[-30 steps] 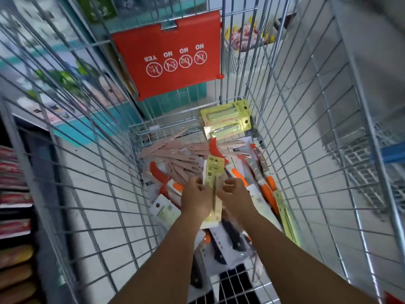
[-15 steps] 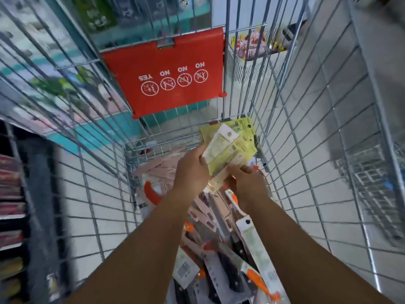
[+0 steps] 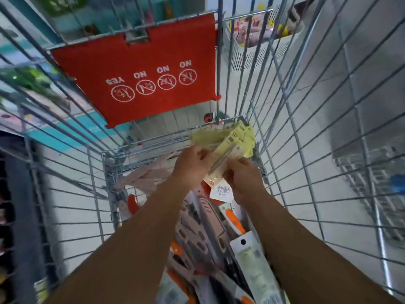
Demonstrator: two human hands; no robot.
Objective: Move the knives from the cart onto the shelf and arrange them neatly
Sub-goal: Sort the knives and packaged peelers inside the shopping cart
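Nearest you, at the bottom centre of the frame, loose packaged knives lie heaped on the cart floor between your forearms: orange-handled ones, beige ones and a long white card with a hang hole at lower right. Just above that heap, at the middle of the frame, your two hands meet around a bundle of yellow-green carded knives. Your left hand has its fingers curled onto the bundle's left edge, and your right hand grips its lower end from the right, a white barcode label showing just beside that hand. The bundle slants up and to the right from your hands, its top reaching toward the cart's far right corner, lifted clear of the heap. Beyond it, in the upper centre, a red flap with YES and NO signs hangs on the cart's far wall. A white basket of blurred goods shows through the wires at upper right.
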